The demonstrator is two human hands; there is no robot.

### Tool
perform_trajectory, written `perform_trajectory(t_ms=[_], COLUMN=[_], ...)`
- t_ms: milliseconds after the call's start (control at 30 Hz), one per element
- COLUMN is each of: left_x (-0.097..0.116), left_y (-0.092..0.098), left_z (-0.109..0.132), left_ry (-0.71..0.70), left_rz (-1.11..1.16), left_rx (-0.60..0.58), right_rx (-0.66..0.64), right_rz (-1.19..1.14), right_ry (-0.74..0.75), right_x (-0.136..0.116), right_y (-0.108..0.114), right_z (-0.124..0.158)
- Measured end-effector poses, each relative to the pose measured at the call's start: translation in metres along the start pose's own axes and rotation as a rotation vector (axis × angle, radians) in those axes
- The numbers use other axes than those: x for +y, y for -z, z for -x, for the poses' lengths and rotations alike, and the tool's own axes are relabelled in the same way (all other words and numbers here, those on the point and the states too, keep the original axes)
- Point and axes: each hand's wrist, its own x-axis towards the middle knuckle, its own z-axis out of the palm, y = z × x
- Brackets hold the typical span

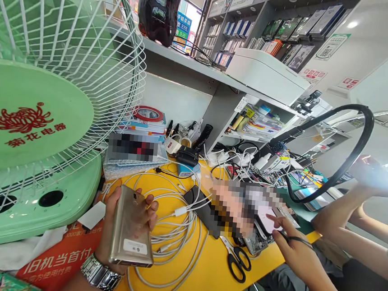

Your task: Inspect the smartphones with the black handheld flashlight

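Observation:
My left hand (pixel 150 212), with a metal-band watch (pixel 100 273) at its wrist, is wrapped round a gold smartphone (pixel 134 231). The phone's back, with a white label near its lower end, faces me. Over on the right, my right hand (pixel 289 242) has fingers stretched out, the tips at the lit screen of another smartphone (pixel 269 220). A thin black band (pixel 301 241) circles that wrist. Black-handled scissors (pixel 238 262) lie between the hands, beside coils of white cable (pixel 185 244). A dark phone (pixel 197 204) lies by the cables. Blurred blocks hide part of the table.
A green fan (pixel 40 118) stands close on the left. Behind are a bubble-wrapped stack (pixel 117 170), a roll of red tape (pixel 148 113) and tangled leads. A curved black arm (pixel 360 146) arches at right, near another person's forearms (pixel 337 217). The yellow table's edge (pixel 294 245) runs diagonally.

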Motion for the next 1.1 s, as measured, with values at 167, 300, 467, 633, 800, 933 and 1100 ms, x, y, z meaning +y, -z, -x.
perform_trajectory(t_ms=[167,300,467,633,800,933,1100], left_x=[0.000,0.000,-0.001,0.000,-0.001,-0.001,-0.001], left_y=[-0.003,-0.004,-0.001,-0.001,-0.003,-0.002,-0.002], left_z=[0.002,0.003,0.004,0.004,0.002,0.003,0.004], left_ry=[-0.005,-0.016,-0.010,-0.017,-0.007,-0.014,0.000], left_rz=[0.001,-0.001,0.013,0.012,0.008,0.010,0.005], left_rx=[0.003,0.009,-0.002,0.008,0.025,0.021,-0.006], right_rx=[-0.006,-0.020,-0.026,-0.051,-0.076,-0.088,-0.100], right_rz=[0.013,0.023,0.040,0.061,0.079,0.093,0.111], right_ry=[-0.002,-0.008,-0.033,-0.060,-0.075,-0.075,-0.080], right_x=[0.005,0.008,0.009,0.007,0.002,-0.003,-0.008], right_y=[-0.001,-0.002,-0.004,-0.001,0.001,0.002,0.002], right_z=[0.000,0.000,0.000,-0.001,-0.007,-0.013,-0.021])
